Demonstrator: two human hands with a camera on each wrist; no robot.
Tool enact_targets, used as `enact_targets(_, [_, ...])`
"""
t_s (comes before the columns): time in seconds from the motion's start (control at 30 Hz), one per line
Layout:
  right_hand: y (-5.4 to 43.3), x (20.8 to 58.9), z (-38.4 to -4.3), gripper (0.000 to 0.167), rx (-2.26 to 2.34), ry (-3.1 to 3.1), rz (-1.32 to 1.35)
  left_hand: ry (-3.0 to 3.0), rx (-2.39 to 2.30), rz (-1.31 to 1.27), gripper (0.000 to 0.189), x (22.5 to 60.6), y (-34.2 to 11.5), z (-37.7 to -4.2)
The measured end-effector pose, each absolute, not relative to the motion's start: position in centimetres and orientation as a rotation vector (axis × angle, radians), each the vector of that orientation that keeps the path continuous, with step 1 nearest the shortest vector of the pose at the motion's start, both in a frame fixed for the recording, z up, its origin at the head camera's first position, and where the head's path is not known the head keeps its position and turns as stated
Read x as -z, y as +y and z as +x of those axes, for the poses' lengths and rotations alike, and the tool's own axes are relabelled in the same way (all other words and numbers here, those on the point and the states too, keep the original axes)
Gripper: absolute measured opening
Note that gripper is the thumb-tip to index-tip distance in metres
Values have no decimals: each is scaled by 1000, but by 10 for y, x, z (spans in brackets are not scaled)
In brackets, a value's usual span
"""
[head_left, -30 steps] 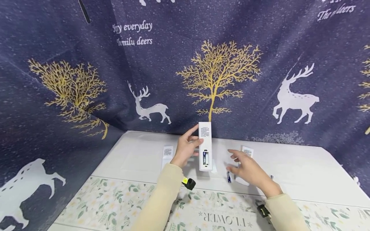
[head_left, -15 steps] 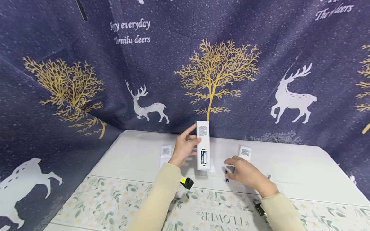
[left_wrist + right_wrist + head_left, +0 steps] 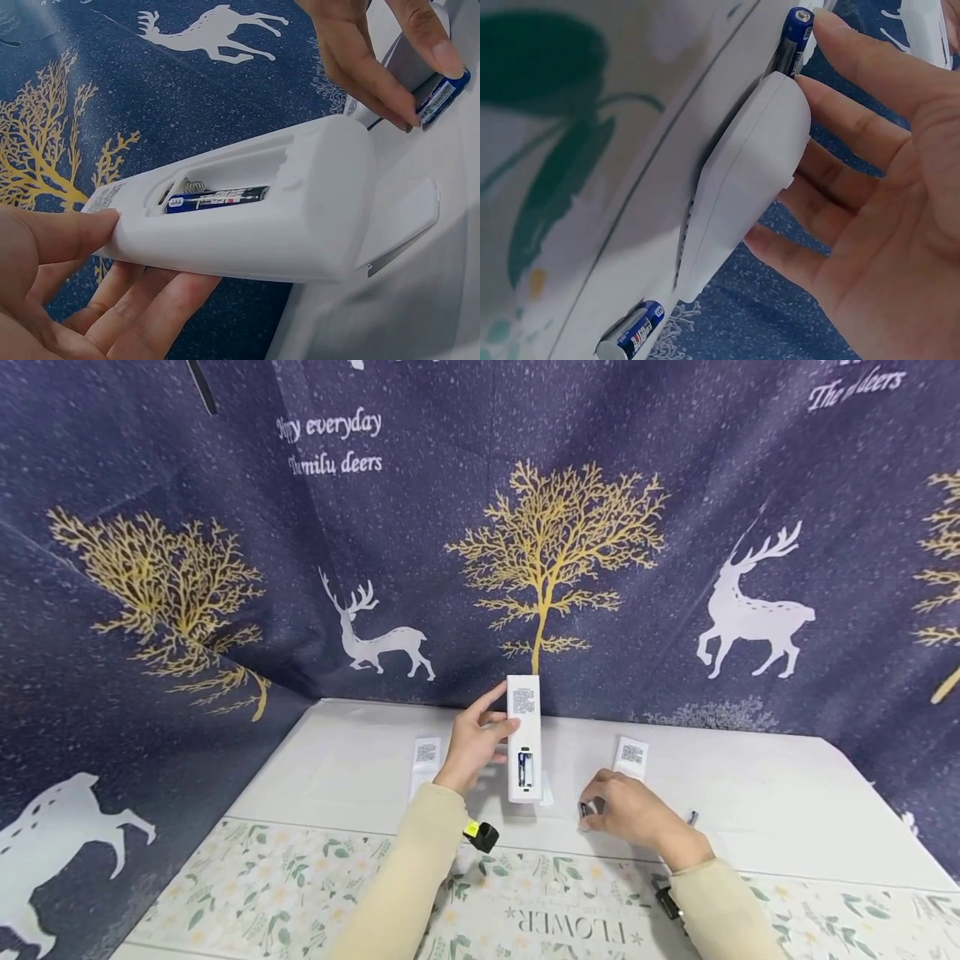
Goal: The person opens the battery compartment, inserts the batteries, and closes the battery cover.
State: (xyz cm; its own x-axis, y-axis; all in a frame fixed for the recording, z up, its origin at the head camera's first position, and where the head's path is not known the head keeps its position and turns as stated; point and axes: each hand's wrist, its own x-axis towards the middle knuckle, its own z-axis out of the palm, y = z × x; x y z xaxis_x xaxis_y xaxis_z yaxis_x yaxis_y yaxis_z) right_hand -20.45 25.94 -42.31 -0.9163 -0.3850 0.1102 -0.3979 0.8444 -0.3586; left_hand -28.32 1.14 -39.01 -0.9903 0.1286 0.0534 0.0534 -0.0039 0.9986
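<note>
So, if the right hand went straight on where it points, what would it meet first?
Past its pinched battery, likely the loose white piece on the table, before the remote control, though depth is unclear.

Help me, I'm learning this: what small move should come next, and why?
Probably carry the right hand's pinched battery toward the remote: the left hand holds it, its bay is uncovered, and one battery lies inside with room beside it.

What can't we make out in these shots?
Held remote, head and left wrist views: front turned away.
Its label, head view: print too small.
Right-side remote, head view: near end hidden by the right hand.
Battery at that hand's fingertips, right wrist view: lower end behind that remote.
</note>
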Motion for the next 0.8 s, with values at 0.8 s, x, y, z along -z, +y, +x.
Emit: enact_targets(0.8, [258, 425, -207, 25, -783, -2787, 740, 2170, -2184, 197, 67, 388, 11, -282])
